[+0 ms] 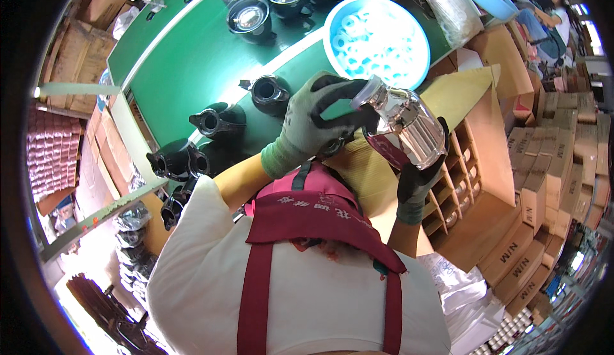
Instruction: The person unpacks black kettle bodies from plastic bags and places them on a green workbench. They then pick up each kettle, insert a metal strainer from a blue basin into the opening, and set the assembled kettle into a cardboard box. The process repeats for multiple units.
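Note:
I hold a shiny silver vacuum-flask liner (409, 125) tilted in front of my chest, over the edge of a green table (185, 67). My left hand (316, 121), in a grey and black glove, is closed around its narrow neck end. My right hand (419, 182), in a dark glove, grips the liner's wide bottom from below. A round blue basin (332, 25) filled with white rings stands on the table just beyond the liner.
Several black jug shells (217, 121) lie along the table's near edge, and others (249, 16) stand at the back. A divided cardboard box (467, 163) sits to my right, with stacked cartons (550, 176) beyond. Another person (553, 9) works at the far right.

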A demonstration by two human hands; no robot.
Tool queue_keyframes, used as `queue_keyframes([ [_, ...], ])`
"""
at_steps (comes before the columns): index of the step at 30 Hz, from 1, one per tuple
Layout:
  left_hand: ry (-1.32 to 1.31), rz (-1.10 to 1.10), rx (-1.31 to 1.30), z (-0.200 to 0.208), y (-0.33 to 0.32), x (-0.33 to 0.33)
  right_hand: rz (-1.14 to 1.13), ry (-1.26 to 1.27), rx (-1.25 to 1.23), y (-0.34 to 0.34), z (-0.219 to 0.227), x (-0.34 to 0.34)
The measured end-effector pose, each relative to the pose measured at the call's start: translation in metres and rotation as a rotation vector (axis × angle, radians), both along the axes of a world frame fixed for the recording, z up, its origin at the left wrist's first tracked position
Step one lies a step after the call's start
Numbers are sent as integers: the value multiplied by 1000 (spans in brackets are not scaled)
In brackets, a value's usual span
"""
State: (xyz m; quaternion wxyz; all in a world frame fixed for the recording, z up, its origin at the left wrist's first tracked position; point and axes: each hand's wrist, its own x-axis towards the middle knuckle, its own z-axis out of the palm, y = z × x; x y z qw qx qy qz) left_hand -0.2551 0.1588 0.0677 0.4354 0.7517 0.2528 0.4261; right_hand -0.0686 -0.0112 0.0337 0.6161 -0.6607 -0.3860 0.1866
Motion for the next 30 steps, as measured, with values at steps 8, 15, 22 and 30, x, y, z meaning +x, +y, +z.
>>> queue_keyframes([
  [8, -96, 54, -297, -4, -7, -11, 78, -178, -3, 10, 4, -6],
  [15, 75, 82, -53, 4, -7, -24, 64, 55, -37, 7, -3, -12],
  [22, -147, -112, -505, -9, -1, -18, 19, -368, -30, 9, -11, -15],
  [30, -194, -240, -115, -20, 9, 18, 130, 234, -166, 2, -64, -14],
])
